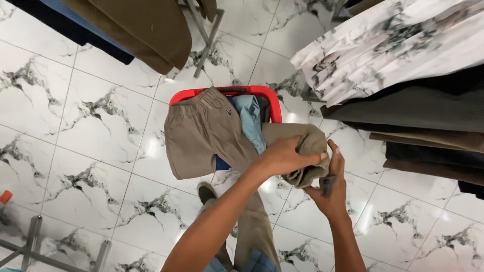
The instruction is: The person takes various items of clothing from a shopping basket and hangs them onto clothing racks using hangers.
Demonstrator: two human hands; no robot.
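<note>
Khaki trousers (199, 133) lie draped over a red plastic basket (262, 91) on the floor, waistband up, one leg hanging down toward me. My left hand (285, 156) grips a bunched end of the same khaki cloth (311, 142) from above. My right hand (331, 190) holds that bundle from below, palm up, with a small dark piece against its fingers. A light blue garment (249, 118) lies in the basket beside the trousers.
Brown and dark garments (146, 30) hang at the top left above a metal rack leg (207, 36). White marbled fabric (398, 45) and dark and tan clothes (428, 116) hang at the right. My shoe (206, 191) stands on the marble-tile floor (75, 131). A metal frame (31, 243) is at bottom left.
</note>
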